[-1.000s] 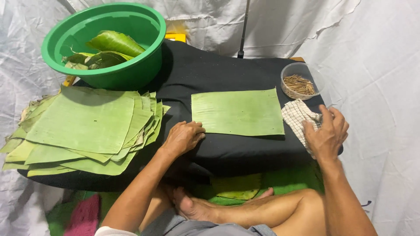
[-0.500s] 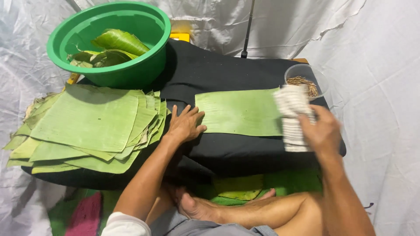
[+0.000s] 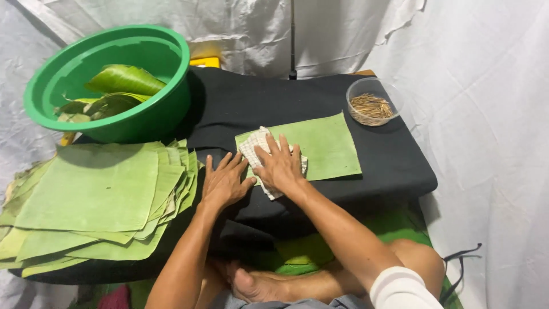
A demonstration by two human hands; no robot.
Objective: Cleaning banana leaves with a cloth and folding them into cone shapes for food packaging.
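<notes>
Cloth (image 3: 256,150) sits on the leaf's (image 3: 326,146) left end, pressed under the flat right hand (image 3: 280,166), left hand (image 3: 224,182) splayed empty on the bench (image 3: 394,166) edge; a hard wipe could tear or drag the unpinned leaf.

Bare forearms, 2 bare hands; white sleeve (image 3: 400,286) at right upper arm; grey shorts (image 3: 297,302); bare feet.

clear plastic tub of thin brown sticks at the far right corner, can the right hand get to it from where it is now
Probably yes: the right hand presses a checked cloth on the cut green leaf, and only bare leaf and black cover lie between it and the clear plastic tub.
</notes>
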